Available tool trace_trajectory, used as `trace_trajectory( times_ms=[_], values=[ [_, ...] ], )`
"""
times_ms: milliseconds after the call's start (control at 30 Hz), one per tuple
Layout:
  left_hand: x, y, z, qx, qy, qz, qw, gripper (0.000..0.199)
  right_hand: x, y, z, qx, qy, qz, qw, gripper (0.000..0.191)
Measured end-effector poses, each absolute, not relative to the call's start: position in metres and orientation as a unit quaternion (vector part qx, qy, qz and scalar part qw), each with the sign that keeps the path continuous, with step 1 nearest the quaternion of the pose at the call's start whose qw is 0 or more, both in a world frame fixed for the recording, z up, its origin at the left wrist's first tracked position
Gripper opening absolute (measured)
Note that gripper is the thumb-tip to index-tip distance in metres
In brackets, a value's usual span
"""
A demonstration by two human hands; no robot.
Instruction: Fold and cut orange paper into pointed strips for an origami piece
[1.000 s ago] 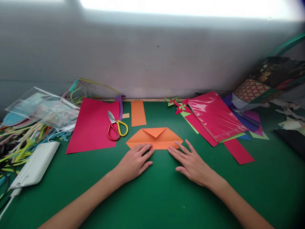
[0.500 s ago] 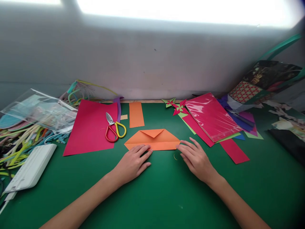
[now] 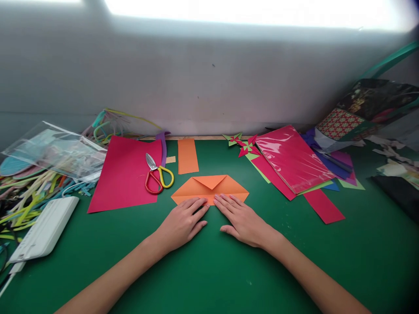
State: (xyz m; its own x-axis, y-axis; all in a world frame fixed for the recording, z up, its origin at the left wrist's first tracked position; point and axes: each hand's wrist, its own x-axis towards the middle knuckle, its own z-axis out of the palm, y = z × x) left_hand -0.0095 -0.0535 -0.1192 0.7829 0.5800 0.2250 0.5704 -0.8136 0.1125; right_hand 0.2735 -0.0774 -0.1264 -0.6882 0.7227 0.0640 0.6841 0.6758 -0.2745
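Note:
A folded orange paper (image 3: 210, 190) lies flat on the green table, with slanted ends and a small triangular flap pointing down at its top middle. My left hand (image 3: 184, 223) rests flat with its fingertips on the paper's lower edge, left of centre. On the lower edge right of centre lie the outstretched fingers of my right hand (image 3: 241, 219), its thumb on the table. Both hands cover parts of that edge.
Scissors (image 3: 160, 179) lie on a red sheet (image 3: 126, 174) at left, near an orange strip (image 3: 188, 157). Folded paper stars (image 3: 247, 147) and a plastic-covered red pack (image 3: 293, 159) are at right. A white device (image 3: 44, 229) sits far left, beside colourful strands.
My right hand has moved left from the paper's right corner to its lower edge near the middle, and now lies flatter. My left hand has stayed in place.

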Motion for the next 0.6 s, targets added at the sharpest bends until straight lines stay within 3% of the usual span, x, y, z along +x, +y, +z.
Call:
trace_trajectory(
  times_ms=[600],
  values=[
    [-0.062, -0.059, -0.116, 0.929, 0.352, 0.101, -0.045, 0.039, 0.275, -0.077, -0.126, -0.386, -0.911, 0.119, 0.085, 0.077]
  ],
)
